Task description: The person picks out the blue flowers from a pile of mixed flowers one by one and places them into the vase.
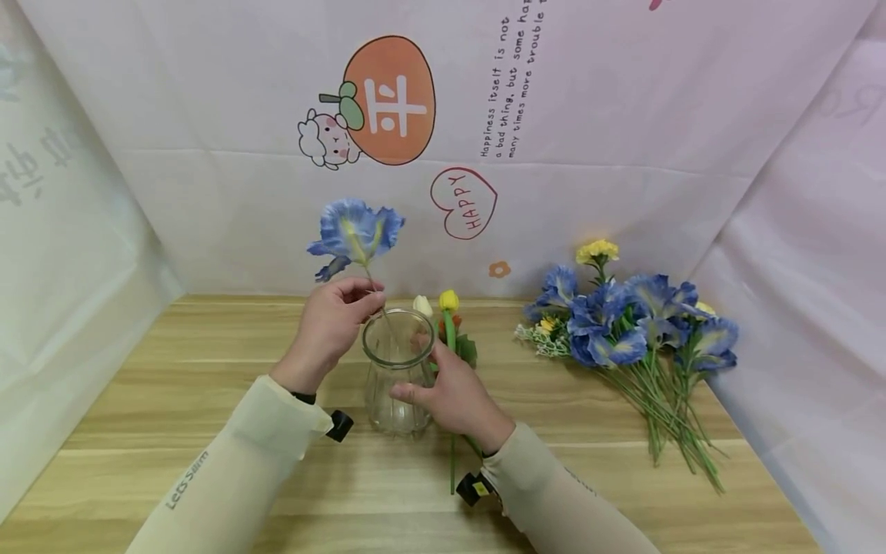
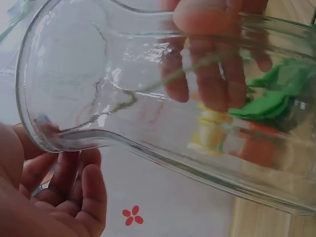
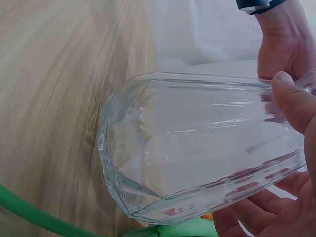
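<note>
My left hand [image 1: 328, 327] pinches the thin stem of a blue artificial iris [image 1: 356, 231] at the vase's rim. The bloom stands above the fingers, and the stem slants down inside the clear glass vase [image 1: 394, 396]. In the left wrist view the greenish stem [image 2: 123, 104] shows through the glass. My right hand [image 1: 460, 394] holds the vase on its right side, thumb in front and fingers behind. Seen from the right wrist, the vase's faceted base [image 3: 116, 163] is close to the wooden tabletop. Where the stem's lower tip ends is unclear.
Behind my right hand lie a yellow tulip [image 1: 449, 300] and a white one [image 1: 423, 306], with green leaves. A pile of blue irises [image 1: 609, 323] with yellow flowers lies at the right of the wooden table [image 1: 208, 346]. A printed cloth [image 1: 242, 215] hangs behind.
</note>
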A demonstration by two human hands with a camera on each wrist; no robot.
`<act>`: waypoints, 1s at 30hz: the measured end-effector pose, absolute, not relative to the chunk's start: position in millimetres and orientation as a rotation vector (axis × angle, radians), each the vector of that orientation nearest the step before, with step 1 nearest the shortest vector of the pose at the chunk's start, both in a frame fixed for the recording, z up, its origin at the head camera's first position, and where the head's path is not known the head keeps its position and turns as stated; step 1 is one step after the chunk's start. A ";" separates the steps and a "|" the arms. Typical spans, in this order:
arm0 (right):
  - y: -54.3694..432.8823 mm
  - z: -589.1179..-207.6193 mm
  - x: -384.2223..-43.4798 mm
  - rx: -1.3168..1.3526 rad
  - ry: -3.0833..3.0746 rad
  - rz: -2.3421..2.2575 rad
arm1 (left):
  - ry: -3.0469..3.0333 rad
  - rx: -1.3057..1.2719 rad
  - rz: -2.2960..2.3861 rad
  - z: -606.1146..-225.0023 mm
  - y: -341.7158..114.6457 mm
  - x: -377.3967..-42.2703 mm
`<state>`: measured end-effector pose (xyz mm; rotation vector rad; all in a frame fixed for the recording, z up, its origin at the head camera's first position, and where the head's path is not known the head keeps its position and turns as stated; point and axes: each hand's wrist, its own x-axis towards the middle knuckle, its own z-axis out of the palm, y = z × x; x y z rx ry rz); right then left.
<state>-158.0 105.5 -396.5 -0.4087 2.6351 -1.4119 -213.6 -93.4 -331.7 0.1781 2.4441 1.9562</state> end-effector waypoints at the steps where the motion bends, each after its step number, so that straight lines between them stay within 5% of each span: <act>1: 105.4 -396.7 -157.5 -0.408 2.632 -1.416 | 2.438 0.194 1.946 -332.0 -93.1 -213.2; 30: 103.6 -398.1 -154.8 -0.386 2.676 -1.370 | 2.291 0.350 1.927 -358.8 -97.2 -198.1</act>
